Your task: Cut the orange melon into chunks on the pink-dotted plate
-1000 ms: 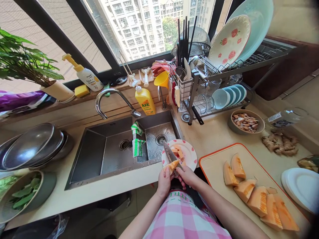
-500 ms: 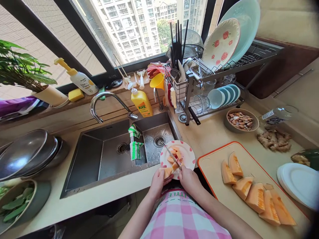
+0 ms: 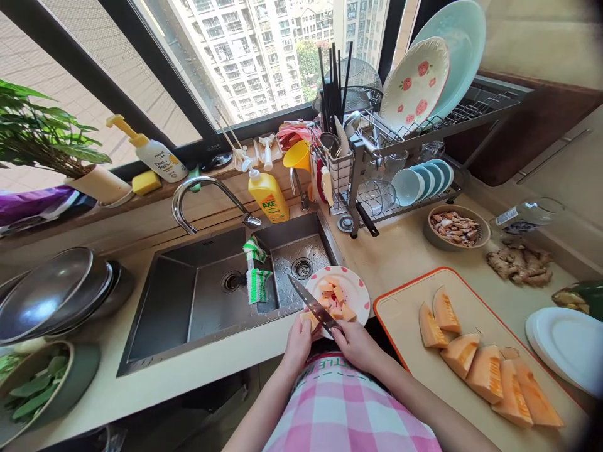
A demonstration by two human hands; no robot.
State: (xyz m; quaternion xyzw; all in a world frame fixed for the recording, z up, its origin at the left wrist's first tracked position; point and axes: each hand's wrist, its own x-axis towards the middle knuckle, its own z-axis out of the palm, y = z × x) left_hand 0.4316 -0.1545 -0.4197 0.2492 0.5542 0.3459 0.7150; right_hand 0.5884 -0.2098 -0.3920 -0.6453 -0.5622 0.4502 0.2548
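My left hand (image 3: 299, 342) is closed around a melon slice (image 3: 308, 319), held over the near left rim of a plate with red spots (image 3: 358, 295). In my right hand (image 3: 355, 342) is a kitchen knife (image 3: 315, 306), its broad blade pointing up and left across the slice and over the plate. Whether the edge touches the flesh I cannot tell. Several cut melon cubes (image 3: 335, 292) lie on the plate, which sits at the counter's front edge beside the sink. Some fingers of both hands are hidden behind the slice and knife.
To the right, several melon wedges (image 3: 485, 373) lie on an orange-rimmed cutting board (image 3: 405, 292). A double sink (image 3: 164, 301) with a green-striped cloth (image 3: 259, 285) is at the left. Behind stand a dish rack (image 3: 424, 138), a yellow soap bottle (image 3: 269, 198) and a bowl of shrimp (image 3: 431, 238).
The knife has turned so that its blade's flat side shows, and its tip has swung left beyond the plate toward the sink. Both hands stay nearly in place.
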